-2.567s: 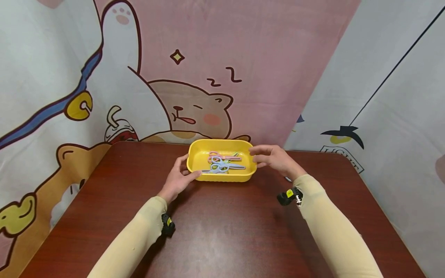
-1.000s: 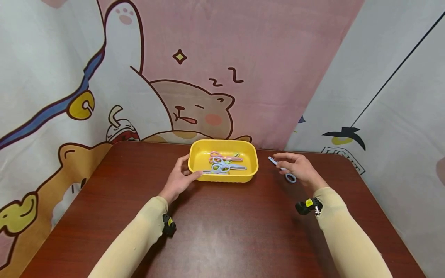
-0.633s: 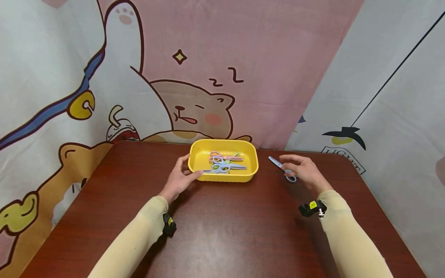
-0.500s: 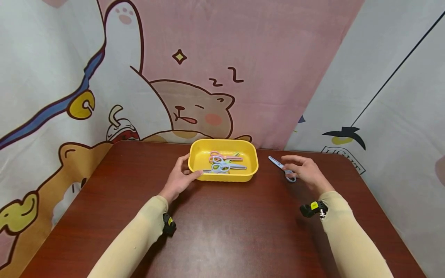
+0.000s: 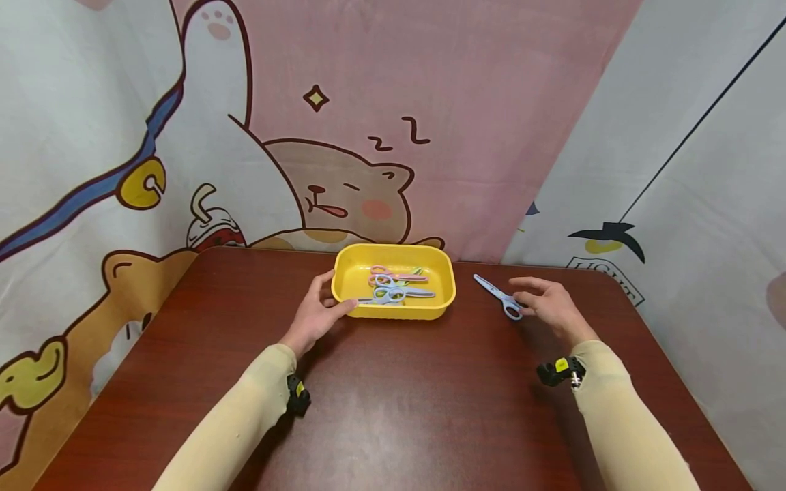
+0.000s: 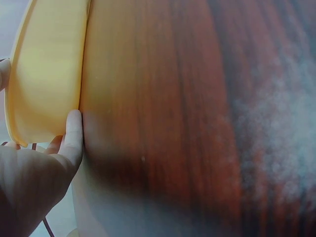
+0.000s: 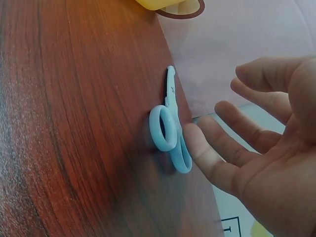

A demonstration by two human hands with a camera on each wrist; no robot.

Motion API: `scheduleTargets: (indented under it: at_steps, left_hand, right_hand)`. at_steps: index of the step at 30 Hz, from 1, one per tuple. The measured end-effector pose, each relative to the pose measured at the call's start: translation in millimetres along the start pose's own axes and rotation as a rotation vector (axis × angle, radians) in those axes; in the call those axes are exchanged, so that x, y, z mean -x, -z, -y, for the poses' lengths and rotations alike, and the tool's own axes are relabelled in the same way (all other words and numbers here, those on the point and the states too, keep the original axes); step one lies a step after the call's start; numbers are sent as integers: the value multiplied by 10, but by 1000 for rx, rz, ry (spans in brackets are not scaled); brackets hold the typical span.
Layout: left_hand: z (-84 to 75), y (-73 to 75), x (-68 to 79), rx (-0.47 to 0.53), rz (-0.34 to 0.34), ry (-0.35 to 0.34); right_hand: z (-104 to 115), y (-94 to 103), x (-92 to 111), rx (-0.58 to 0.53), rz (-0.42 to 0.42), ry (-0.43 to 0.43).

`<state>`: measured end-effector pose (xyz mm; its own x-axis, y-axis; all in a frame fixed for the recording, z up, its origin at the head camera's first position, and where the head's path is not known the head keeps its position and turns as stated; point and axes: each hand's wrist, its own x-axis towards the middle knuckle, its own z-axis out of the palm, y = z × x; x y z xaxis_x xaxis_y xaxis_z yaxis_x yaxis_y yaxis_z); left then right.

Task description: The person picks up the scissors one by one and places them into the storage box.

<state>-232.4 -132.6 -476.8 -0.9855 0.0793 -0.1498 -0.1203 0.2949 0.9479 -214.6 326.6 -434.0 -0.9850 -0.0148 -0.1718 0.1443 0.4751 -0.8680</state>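
My left hand (image 5: 316, 317) holds the left end of a yellow plastic tray (image 5: 402, 312), thumb over its front rim. The left wrist view shows a finger low along the tray's outer wall (image 6: 47, 74). Inside lie several children's scissors: light-blue pairs (image 5: 417, 293), a pink pair (image 5: 411, 277) and a partly covered green pair. Another pair of light-blue scissors (image 5: 499, 293) lies on the table to the tray's right, handles toward me. My right hand (image 5: 549, 307) hovers beside those handles, fingers spread and loosely bent, holding nothing; in the right wrist view it is beside the scissors (image 7: 170, 123).
The dark red-brown wooden table (image 5: 393, 402) reaches back to a hanging cloth (image 5: 491, 136) with cartoon animals. The tray stands near the table's back edge, close to the cloth. Each wrist carries a small black camera (image 5: 298, 395).
My right hand has left the tray's right end, moved right past the loose scissors, and drawn back from above them to beside their handles. The left hand, tray and scissors have stayed put.
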Motion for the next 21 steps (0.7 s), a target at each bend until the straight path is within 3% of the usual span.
scheduleTargets:
  at_steps: [21]
  left_hand:
    - [13, 0, 3, -10, -4, 7]
  right_hand:
    - [-116, 18, -6, 180, -99, -25]
